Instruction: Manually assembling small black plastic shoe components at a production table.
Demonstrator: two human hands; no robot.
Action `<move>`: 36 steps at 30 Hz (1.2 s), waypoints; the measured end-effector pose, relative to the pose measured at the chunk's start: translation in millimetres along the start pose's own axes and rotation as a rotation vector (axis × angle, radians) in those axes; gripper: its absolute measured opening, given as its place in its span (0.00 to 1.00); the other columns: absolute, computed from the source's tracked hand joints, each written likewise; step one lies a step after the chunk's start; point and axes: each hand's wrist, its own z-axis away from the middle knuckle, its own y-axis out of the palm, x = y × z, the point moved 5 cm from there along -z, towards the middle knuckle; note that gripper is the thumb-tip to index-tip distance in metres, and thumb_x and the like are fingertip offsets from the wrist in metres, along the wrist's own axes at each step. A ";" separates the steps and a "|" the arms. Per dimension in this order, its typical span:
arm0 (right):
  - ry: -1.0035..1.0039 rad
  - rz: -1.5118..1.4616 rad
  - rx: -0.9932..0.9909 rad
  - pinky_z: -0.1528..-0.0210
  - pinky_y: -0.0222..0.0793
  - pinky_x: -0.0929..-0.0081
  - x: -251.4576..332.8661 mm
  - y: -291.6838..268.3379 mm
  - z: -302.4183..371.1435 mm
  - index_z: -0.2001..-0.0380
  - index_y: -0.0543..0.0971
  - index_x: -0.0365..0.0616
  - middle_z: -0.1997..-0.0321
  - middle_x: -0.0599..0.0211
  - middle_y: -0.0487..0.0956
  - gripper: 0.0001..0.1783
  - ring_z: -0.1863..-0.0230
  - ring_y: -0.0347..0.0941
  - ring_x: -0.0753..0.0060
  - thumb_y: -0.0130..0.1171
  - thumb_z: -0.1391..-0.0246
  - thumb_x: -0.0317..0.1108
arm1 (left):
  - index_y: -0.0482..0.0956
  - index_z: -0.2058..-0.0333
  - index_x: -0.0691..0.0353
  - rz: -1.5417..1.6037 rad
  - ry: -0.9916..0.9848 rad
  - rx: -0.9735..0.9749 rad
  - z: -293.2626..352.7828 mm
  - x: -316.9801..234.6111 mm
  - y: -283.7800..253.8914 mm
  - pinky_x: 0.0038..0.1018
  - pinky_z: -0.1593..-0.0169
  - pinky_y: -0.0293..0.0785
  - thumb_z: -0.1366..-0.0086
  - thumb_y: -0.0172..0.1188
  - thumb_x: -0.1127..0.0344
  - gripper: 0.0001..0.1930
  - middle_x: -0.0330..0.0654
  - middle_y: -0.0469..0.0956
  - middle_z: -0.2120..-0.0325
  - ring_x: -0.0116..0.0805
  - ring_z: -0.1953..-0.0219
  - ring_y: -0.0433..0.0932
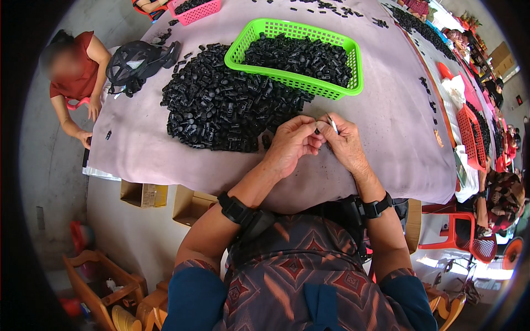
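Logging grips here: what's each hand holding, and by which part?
The right hand holds a slim pale tool; the left hand seems to pinch a small black piece. Gripped parts can't be made out.

Forearms (255, 186) angled inward; left fingers (302, 130) curled, right fingers (330, 134) pinched, close together.

Pile of parts (215, 105): on the table (397, 143), to my front left.
Basket (301, 84): behind the pile's right side, parts inside.
My left hand (290, 144): between pile and my right hand (346, 144).
Bag (138, 63): left of the pile, at the table's edge.
Cartons (190, 205): below the table, to my left.
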 end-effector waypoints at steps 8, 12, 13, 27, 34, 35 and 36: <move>0.013 -0.001 0.005 0.72 0.66 0.85 0.9 0.4 -0.1 0.72 0.75 0.37 0.79 0.74 0.73 0.09 0.75 0.66 0.86 0.52 0.45 0.32 | 0.72 0.65 0.59 0.000 0.000 0.000 -0.3 0.3 -0.7 0.20 0.72 0.69 0.39 0.54 0.66 0.05 0.37 0.74 0.75 0.24 0.75 0.72; 0.013 0.002 0.008 0.72 0.66 0.85 1.6 0.4 -0.2 0.72 0.75 0.37 0.79 0.74 0.73 0.09 0.75 0.67 0.86 0.52 0.44 0.32 | 0.72 0.65 0.60 0.000 -0.001 -0.003 0.3 -0.2 -0.5 0.21 0.71 0.69 0.39 0.54 0.67 0.05 0.37 0.74 0.75 0.24 0.75 0.72; 0.012 0.006 0.012 0.72 0.67 0.85 1.9 0.5 -0.2 0.72 0.75 0.37 0.79 0.74 0.73 0.09 0.75 0.67 0.86 0.52 0.44 0.32 | 0.72 0.65 0.60 0.002 0.000 -0.003 0.3 -0.3 -0.5 0.21 0.71 0.70 0.38 0.53 0.67 0.05 0.37 0.74 0.75 0.24 0.75 0.72; 0.008 -0.002 0.009 0.72 0.66 0.84 -1.4 0.1 -0.3 0.73 0.74 0.37 0.79 0.74 0.73 0.11 0.76 0.66 0.85 0.49 0.42 0.34 | 0.71 0.64 0.61 0.007 0.002 0.012 -1.1 1.2 -1.1 0.21 0.71 0.70 0.37 0.52 0.66 0.06 0.39 0.75 0.74 0.24 0.74 0.72; 0.049 -0.032 0.017 0.72 0.65 0.84 0.7 -0.4 0.5 0.73 0.74 0.38 0.79 0.75 0.72 0.11 0.75 0.65 0.85 0.49 0.42 0.34 | 0.72 0.64 0.61 0.006 -0.002 -0.001 -1.1 1.5 -1.4 0.21 0.71 0.70 0.37 0.51 0.67 0.05 0.40 0.75 0.73 0.24 0.74 0.72; 0.048 -0.032 0.015 0.72 0.65 0.84 1.0 -0.1 0.5 0.73 0.74 0.38 0.79 0.75 0.72 0.11 0.75 0.65 0.85 0.49 0.42 0.34 | 0.72 0.64 0.61 0.005 -0.003 0.000 -0.9 1.6 -0.9 0.21 0.71 0.70 0.37 0.51 0.67 0.05 0.40 0.75 0.73 0.24 0.74 0.72; 0.039 -0.053 0.000 0.72 0.65 0.84 1.8 0.0 0.4 0.72 0.74 0.38 0.79 0.75 0.72 0.09 0.75 0.65 0.85 0.50 0.43 0.33 | 0.72 0.64 0.60 0.009 0.004 -0.010 -0.6 1.2 -0.8 0.21 0.71 0.70 0.37 0.52 0.67 0.05 0.39 0.75 0.73 0.24 0.74 0.72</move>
